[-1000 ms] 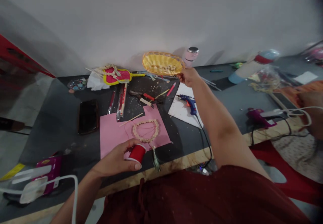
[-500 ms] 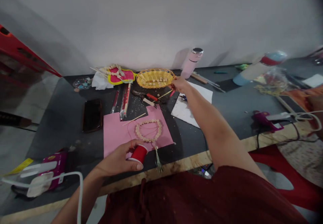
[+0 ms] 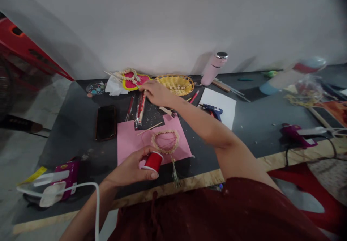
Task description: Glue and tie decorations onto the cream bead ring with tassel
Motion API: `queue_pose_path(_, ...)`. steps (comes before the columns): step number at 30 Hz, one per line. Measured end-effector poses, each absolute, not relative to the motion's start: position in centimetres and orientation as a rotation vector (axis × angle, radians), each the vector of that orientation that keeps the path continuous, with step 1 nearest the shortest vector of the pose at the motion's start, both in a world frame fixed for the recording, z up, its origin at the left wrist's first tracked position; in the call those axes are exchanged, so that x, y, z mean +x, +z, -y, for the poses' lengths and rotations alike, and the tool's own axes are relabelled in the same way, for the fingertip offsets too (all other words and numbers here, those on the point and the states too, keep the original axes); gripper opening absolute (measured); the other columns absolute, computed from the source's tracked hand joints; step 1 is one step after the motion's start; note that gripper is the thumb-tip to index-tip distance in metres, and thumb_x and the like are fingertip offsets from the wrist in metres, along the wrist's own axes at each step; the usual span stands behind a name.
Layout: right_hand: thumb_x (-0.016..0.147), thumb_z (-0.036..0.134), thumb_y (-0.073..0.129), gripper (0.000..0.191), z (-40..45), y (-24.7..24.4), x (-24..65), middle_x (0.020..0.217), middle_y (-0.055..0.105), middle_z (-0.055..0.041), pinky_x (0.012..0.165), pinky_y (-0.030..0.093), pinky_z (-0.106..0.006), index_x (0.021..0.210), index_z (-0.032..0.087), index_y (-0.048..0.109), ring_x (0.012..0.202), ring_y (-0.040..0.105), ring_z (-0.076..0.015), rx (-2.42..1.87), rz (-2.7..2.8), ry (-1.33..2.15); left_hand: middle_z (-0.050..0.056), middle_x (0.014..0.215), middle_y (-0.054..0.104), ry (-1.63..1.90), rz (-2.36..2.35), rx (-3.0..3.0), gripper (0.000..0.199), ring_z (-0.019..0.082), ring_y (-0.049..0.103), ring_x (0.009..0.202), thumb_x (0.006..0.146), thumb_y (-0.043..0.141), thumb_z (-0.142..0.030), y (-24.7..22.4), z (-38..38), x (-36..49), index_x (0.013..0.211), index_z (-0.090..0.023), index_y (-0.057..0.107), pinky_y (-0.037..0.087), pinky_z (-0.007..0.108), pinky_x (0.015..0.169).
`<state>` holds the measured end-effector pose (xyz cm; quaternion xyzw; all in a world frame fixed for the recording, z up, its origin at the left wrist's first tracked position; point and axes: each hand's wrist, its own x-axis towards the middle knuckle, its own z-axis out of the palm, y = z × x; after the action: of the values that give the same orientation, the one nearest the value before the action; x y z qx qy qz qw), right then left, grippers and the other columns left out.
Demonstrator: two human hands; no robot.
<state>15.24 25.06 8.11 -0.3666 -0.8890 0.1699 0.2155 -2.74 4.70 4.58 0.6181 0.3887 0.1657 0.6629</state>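
Observation:
My left hand (image 3: 135, 166) is closed round a spool of red thread (image 3: 154, 161) at the table's front edge. Above it, a beaded bracelet (image 3: 166, 147) with a pale tassel (image 3: 175, 174) lies on a pink sheet (image 3: 126, 139). My right hand (image 3: 154, 92) reaches across to the far side, fingers curled downward over the top of some plastic-wrapped sticks (image 3: 140, 110). It is beside a pink and yellow pad (image 3: 145, 79) and the yellow woven basket (image 3: 173, 80), which holds several beads. Whatever its fingertips grip is hidden.
A phone (image 3: 105, 123) lies at left. Behind my right forearm are a blue glue gun (image 3: 213, 110) on white paper (image 3: 227, 105) and a red pen (image 3: 194, 97). A pink flask (image 3: 213, 71) stands by the wall. Purple power blocks (image 3: 71, 177) with cables sit near the front edge.
My right hand has moved left from the basket's right end to the wrapped sticks. A red pen and the glue gun now show more fully. My left hand keeps the spool.

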Motion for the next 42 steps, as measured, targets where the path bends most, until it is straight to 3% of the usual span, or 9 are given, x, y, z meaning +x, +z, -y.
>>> queue_pose_path(3,0.099,0.022,0.044,0.028,-20.4,8.8,13.9,0.123,0.066,-0.0077,0.096,0.046,-0.029,0.12,0.015,0.06,0.107,0.061,-0.0152,-0.621,2.4,1.031,0.002,0.101,0.061,0.348,-0.88,1.375,0.053,0.018,0.056,0.09,0.072,0.079,-0.045,4.6,-5.3,-3.1,0.114,-0.021,0.058,0.046,0.031,0.081)
queue_pose_path(6,0.101,0.029,0.046,0.03,-16.4,8.7,14.5,0.128,0.064,-0.0086,0.098,0.044,-0.025,0.124,0.014,0.059,0.115,0.059,-0.0142,-0.338,2.437,1.461,0.004,0.106,0.062,0.288,-0.814,1.341,0.06,0.019,0.057,0.091,0.071,0.078,-0.048,4.5,-6.1,-3.1,0.12,-0.021,0.057,0.046,0.03,0.079)
queue_pose_path(11,0.103,0.042,0.04,0.041,-14.6,7.3,17.8,0.12,0.067,-0.0122,0.084,0.05,-0.024,0.125,0.013,0.059,0.097,0.064,-0.013,-0.559,2.364,1.712,0.004,0.107,0.061,0.218,-0.705,1.255,0.064,0.017,0.058,0.086,0.069,0.079,-0.048,4.7,-6.9,-2.8,0.123,-0.022,0.057,0.046,0.026,0.073)
queue_pose_path(15,0.103,0.045,0.039,0.046,-14.5,7.3,20.6,0.094,0.07,-0.0076,0.072,0.05,-0.022,0.126,0.011,0.058,0.08,0.062,-0.0107,-0.704,2.249,1.722,0.004,0.109,0.062,0.188,-0.685,1.259,0.062,0.016,0.057,0.087,0.069,0.079,-0.046,5.0,-7.2,-2.2,0.123,-0.023,0.058,0.047,0.024,0.071)
queue_pose_path(22,0.097,0.036,0.052,0.032,-12.6,8.8,24.7,0.101,0.069,-0.0053,0.076,0.047,-0.025,0.117,0.014,0.065,0.084,0.06,-0.0109,-0.814,2.297,1.481,0.007,0.123,0.06,0.227,-0.742,1.33,0.058,0.022,0.06,0.099,0.07,0.077,-0.044,5.5,-7.2,-0.1,0.121,-0.023,0.06,0.051,0.031,0.079)
queue_pose_path(26,0.091,0.038,0.061,0.029,-11.8,8.2,26.8,0.095,0.071,-0.0026,0.074,0.046,-0.025,0.111,0.018,0.068,0.081,0.06,-0.0112,-0.87,2.303,1.437,0.007,0.117,0.062,0.306,-0.721,1.253,0.056,0.023,0.06,0.1,0.068,0.079,-0.047,5.6,-7.0,0.7,0.116,-0.022,0.062,0.05,0.032,0.082)
queue_pose_path(30,0.089,0.035,0.062,0.021,-10.7,7.6,28.3,0.09,0.072,-0.0016,0.074,0.045,-0.025,0.096,0.018,0.071,0.08,0.061,-0.0113,-0.949,2.254,1.361,0.008,0.099,0.067,0.359,-0.719,1.041,0.048,0.018,0.063,0.087,0.078,0.071,-0.055,5.3,-6.7,1.7,0.108,-0.017,0.065,0.05,0.029,0.075)
queue_pose_path(34,0.089,0.035,0.061,0.022,-9.6,7.4,29.1,0.083,0.069,-0.0011,0.067,0.042,-0.024,0.095,0.016,0.07,0.072,0.057,-0.0107,-1.055,2.181,1.295,0.005,0.093,0.068,0.446,-0.857,0.982,0.032,0.014,0.062,0.082,0.082,0.071,-0.046,5.1,-6.7,3.0,0.092,-0.016,0.069,0.051,0.027,0.077)
queue_pose_path(42,0.089,0.038,0.059,0.023,-7.4,7.7,29.7,0.078,0.064,-0.001,0.064,0.039,-0.024,0.091,0.016,0.067,0.069,0.051,-0.0101,-1.165,2.021,1.301,0.003,0.086,0.069,0.476,-0.934,1.249,0.025,0.015,0.064,0.082,0.086,0.064,-0.042,5.4,-7.6,4.0,0.087,-0.017,0.066,0.05,0.029,0.08)
